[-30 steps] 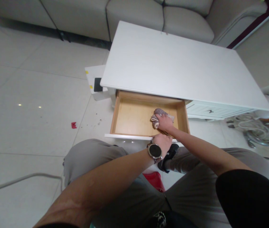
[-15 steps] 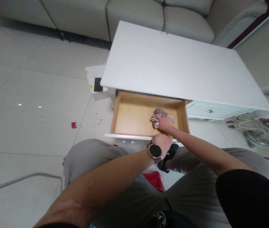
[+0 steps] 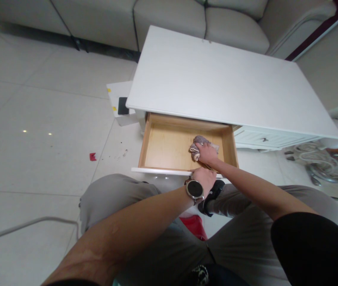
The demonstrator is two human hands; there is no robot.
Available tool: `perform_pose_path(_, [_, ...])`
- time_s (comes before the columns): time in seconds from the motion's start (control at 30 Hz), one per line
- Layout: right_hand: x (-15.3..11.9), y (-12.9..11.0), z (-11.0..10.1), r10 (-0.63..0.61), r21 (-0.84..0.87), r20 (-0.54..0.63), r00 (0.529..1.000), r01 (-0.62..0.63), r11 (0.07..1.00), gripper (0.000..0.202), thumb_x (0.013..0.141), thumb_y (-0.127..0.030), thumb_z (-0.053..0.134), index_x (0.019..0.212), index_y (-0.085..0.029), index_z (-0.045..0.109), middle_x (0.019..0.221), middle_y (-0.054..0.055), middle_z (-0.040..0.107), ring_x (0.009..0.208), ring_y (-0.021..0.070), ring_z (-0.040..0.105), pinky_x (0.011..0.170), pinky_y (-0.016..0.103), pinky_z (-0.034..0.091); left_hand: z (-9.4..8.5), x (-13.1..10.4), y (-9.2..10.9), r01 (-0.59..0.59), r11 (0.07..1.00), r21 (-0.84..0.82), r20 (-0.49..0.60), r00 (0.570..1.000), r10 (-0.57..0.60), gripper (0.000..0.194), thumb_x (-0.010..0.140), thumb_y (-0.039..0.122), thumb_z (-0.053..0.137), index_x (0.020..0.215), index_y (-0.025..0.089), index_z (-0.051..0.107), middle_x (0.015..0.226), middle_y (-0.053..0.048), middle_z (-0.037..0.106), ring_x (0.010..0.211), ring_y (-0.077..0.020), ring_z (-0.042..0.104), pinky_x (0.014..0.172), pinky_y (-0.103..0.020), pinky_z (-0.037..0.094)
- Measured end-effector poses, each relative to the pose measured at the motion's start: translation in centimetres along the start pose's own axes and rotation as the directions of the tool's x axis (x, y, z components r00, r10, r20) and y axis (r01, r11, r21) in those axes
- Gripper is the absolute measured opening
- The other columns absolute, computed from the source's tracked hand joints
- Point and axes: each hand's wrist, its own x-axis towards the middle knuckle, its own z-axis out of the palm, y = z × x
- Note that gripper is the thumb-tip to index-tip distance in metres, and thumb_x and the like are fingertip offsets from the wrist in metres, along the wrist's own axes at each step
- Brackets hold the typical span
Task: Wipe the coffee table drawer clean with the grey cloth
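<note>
A wooden drawer (image 3: 169, 147) is pulled out from the near side of a white coffee table (image 3: 225, 83). Inside it, toward its right side, my right hand (image 3: 207, 154) is closed on a crumpled, patterned cloth (image 3: 197, 147) that rests against the drawer bottom. My left hand (image 3: 205, 178), with a watch on the wrist, grips the drawer's white front (image 3: 159, 172) near its right half; its fingertips are partly hidden behind the front edge and my right forearm.
A grey sofa (image 3: 169, 20) stands behind the table. Left of the table is a white box (image 3: 116, 89) with a dark flat object on it. A red scrap (image 3: 93, 157) lies on the floor. Coiled hoses (image 3: 320, 159) lie at the right, and a grey hose (image 3: 37, 220) at lower left.
</note>
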Motion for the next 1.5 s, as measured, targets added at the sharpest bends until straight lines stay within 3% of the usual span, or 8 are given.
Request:
perform_pose_path(0.33, [-0.05,-0.01,-0.03,-0.002,0.015,-0.006,1.0,0.002,1.0,0.057,0.097,-0.037,0.056,0.153,-0.027,0.046,0.129,0.02,0.06,0.117,0.0354,0.058,0.091,0.041,0.048,-0.44,-0.38,0.13,0.011,1.0,0.002,0.008,1.0,-0.011,0.046,0.102,0.001,0.033,0.138,0.006,0.062,0.12,-0.021,0.076,0.11,-0.0342,0.076,0.087,-0.062,0.064])
perform_pose_path(0.73, [-0.06,-0.11,-0.37,0.01,0.002,0.032,0.999,-0.01,1.0,0.061,0.095,-0.034,0.057,0.155,-0.027,0.044,0.135,0.021,0.059,0.121,0.0364,0.057,0.092,0.042,0.048,-0.01,-0.13,0.13,0.019,1.0,0.0,-0.015,1.0,-0.019,0.045,0.102,0.003,0.034,0.137,0.008,0.062,0.118,-0.022,0.076,0.108,-0.0327,0.076,0.086,-0.057,0.063])
perform_pose_path(1.27, [-0.11,-0.11,-0.4,0.001,-0.007,0.022,1.0,-0.001,1.0,0.062,0.093,-0.032,0.06,0.153,-0.026,0.046,0.131,0.02,0.06,0.119,0.0358,0.058,0.09,0.04,0.049,-0.07,0.22,-0.05,0.0,1.0,0.001,0.038,0.999,0.0,0.043,0.102,0.001,0.034,0.136,0.005,0.06,0.122,-0.021,0.075,0.112,-0.0321,0.075,0.086,-0.05,0.063])
perform_pose_path(1.5, [-0.14,-0.05,-0.44,-0.001,-0.006,0.01,1.0,0.001,1.0,0.063,0.092,-0.032,0.061,0.153,-0.028,0.045,0.13,0.02,0.06,0.119,0.0363,0.058,0.09,0.041,0.049,-0.08,0.04,-0.03,-0.008,1.0,0.009,0.032,0.999,0.008,0.045,0.103,0.003,0.032,0.138,0.006,0.059,0.124,-0.021,0.075,0.112,-0.0323,0.074,0.088,-0.054,0.063])
